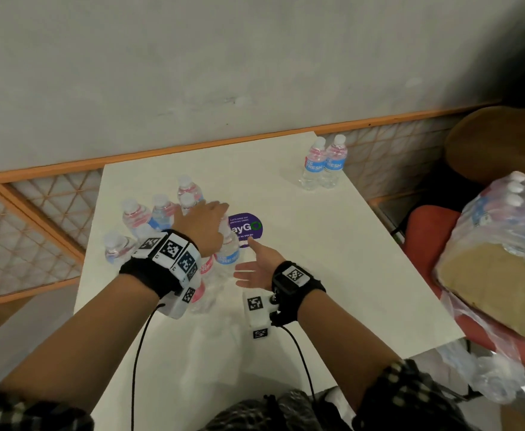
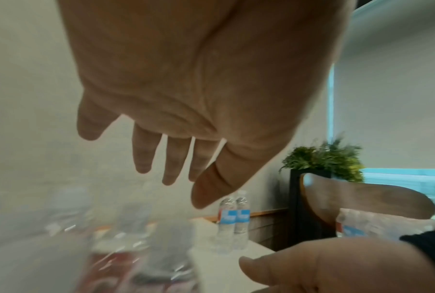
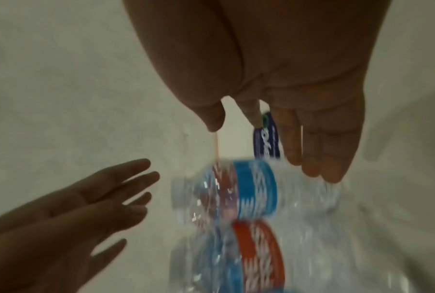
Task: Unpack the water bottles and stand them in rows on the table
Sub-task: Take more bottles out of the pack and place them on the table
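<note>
Several clear water bottles (image 1: pixel 161 213) with blue or red labels stand bunched at the left of the white table (image 1: pixel 317 259). My left hand (image 1: pixel 205 222) hovers over them, fingers spread and straight, holding nothing; the left wrist view shows its bare palm (image 2: pixel 181 119). A blue-labelled bottle (image 1: pixel 228 258) stands just left of my right hand (image 1: pixel 255 265), whose flat palm faces it. The right wrist view shows the right hand's fingers (image 3: pixel 311 158) beside that bottle (image 3: pixel 254 188), contact unclear, a red-labelled bottle (image 3: pixel 256 253) below it. Two bottles (image 1: pixel 323 163) stand side by side at the far right corner.
A shrink-wrapped pack of bottles (image 1: pixel 503 231) on a cardboard base lies on a red chair right of the table, its torn plastic hanging down. A purple sticker (image 1: pixel 248 227) marks the table's middle. A grey wall with an orange rail runs behind.
</note>
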A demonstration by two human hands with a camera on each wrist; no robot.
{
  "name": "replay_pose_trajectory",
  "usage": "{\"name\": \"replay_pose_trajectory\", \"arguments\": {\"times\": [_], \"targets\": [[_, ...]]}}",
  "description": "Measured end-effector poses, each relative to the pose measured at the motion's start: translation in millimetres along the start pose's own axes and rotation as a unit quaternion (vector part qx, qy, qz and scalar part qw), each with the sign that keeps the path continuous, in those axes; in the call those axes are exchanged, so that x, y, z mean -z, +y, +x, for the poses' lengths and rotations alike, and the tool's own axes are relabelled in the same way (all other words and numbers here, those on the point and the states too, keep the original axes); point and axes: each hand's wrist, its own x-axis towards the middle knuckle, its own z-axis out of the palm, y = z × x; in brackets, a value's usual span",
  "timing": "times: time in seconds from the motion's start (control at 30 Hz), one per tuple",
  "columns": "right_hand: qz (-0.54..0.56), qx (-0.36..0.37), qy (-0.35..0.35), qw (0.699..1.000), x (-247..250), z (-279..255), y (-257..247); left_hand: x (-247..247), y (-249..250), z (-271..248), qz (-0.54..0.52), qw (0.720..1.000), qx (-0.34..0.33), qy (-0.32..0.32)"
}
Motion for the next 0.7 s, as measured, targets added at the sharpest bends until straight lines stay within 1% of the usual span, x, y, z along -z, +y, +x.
{"name": "replay_pose_trajectory", "arguments": {"times": [0.07,0.1,0.2,0.27,0.37,0.43,0.5,0.53,0.6,0.67,0.7], "targets": [[-0.043,0.04,0.022,0.998,33.1,-11.9,-11.6,3.9,25.2,5.5,0.028,0.999,-0.036,0.021],[-0.07,0.06,0.041,0.995,54.6,-19.8,-17.6,6.1,42.3,7.5,0.025,0.998,-0.062,0.02],[-0.145,0.101,0.111,0.978,131.3,-51.4,-34.2,-1.5,104.9,19.9,0.008,0.989,-0.15,-0.004],[-0.176,0.115,0.165,0.964,189.3,-74.4,-40.6,-13.5,154.0,31.4,0.012,0.978,-0.208,-0.029],[-0.192,0.105,0.255,0.942,273.9,-110.8,-40.0,-32.4,236.4,46.1,0.014,0.958,-0.281,-0.057],[-0.201,0.104,0.306,0.925,325.3,-132.6,-38.9,-42.3,292.8,52.7,0.005,0.943,-0.329,-0.056],[-0.195,0.089,0.341,0.915,370.2,-150.9,-40.4,-47.4,346.7,57.3,-0.015,0.925,-0.376,-0.05],[-0.2,0.086,0.355,0.909,388.4,-160.2,-43.2,-48.8,371.4,59.5,-0.025,0.919,-0.389,-0.055],[-0.198,0.083,0.38,0.9,420.4,-169.7,-52.5,-49.7,414.3,66.9,-0.023,0.916,-0.395,-0.073],[-0.188,0.073,0.388,0.899,445.8,-169.9,-62.6,-50.8,446.9,76.2,-0.008,0.918,-0.388,-0.077],[-0.214,0.056,0.377,0.899,454.3,-169.3,-68.5,-51.9,458.7,80.9,-0.003,0.92,-0.384,-0.074]]}}
